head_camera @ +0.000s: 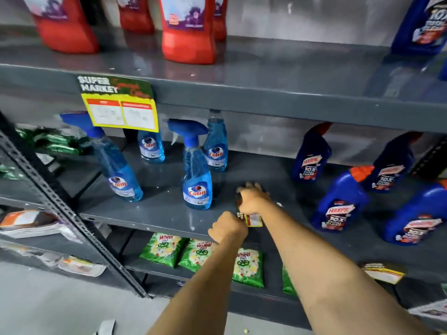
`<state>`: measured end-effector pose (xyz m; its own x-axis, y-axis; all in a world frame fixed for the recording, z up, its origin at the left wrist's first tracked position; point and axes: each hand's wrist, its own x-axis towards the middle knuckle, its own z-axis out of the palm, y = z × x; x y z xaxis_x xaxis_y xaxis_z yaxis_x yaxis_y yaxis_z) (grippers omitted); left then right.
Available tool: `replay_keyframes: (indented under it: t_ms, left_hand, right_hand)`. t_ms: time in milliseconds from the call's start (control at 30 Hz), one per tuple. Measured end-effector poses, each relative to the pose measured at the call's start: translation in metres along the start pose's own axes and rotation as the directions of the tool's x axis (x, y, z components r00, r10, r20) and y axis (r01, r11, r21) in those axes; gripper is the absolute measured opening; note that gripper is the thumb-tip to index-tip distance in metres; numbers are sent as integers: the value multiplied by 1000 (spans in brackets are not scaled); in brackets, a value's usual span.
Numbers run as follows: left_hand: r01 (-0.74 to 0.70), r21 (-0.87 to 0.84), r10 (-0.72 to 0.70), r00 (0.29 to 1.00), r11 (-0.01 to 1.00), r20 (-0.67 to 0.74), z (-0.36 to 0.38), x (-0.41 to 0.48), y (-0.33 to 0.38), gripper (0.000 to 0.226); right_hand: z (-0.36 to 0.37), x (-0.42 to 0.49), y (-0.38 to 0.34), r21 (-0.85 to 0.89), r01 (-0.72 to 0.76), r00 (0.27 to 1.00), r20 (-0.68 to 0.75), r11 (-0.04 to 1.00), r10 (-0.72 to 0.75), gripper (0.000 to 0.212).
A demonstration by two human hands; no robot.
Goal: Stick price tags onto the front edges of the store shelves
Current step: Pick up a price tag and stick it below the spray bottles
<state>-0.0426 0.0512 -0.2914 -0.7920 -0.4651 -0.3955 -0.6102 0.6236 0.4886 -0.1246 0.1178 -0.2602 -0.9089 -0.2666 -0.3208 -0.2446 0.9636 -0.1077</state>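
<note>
Both hands at the middle shelf [150, 220] edge

Right hand [252, 200] and left hand [227, 228] grip one price tag [252, 220] (partly hidden); four blue spray bottles [197, 170] stand just behind.

From where I look down, grey metal shelving [266, 97] fills the view, its boards glossy and catching soft overhead light. A slotted angle-iron upright [72, 213] runs diagonally at the left, with a second rack [24, 189] beyond it. Behind the shelves I see a pale grey wall [314, 15]. Below lies a light grey floor [60, 305].
</note>
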Motion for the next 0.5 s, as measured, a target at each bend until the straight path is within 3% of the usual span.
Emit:
replay_keyframes:
  t_ms: [200, 367, 433, 500]
  left_hand:
    - [-57, -48, 59, 997, 997, 54, -9, 3, -9, 39]
    - [-208, -178, 227, 970, 962, 90, -29, 4, -24, 28]
    - [-324, -150, 335, 940, 934, 59, -40, 7, -38, 13]
    - [-412, -53, 414, 909, 910, 42, -52, 13, -57, 14]
  right_hand:
    - [-16, -5, 7, 28, -4, 1000, 15, 1000, 4, 10]
    - [-30, -33, 18, 235, -68, 998, 26, 970, 63, 9]
    - [-29, -47, 16, 336, -60, 998, 24, 940, 55, 7]
    - [-24, -61, 4, 430, -10, 1000, 28, 903, -2, 8]
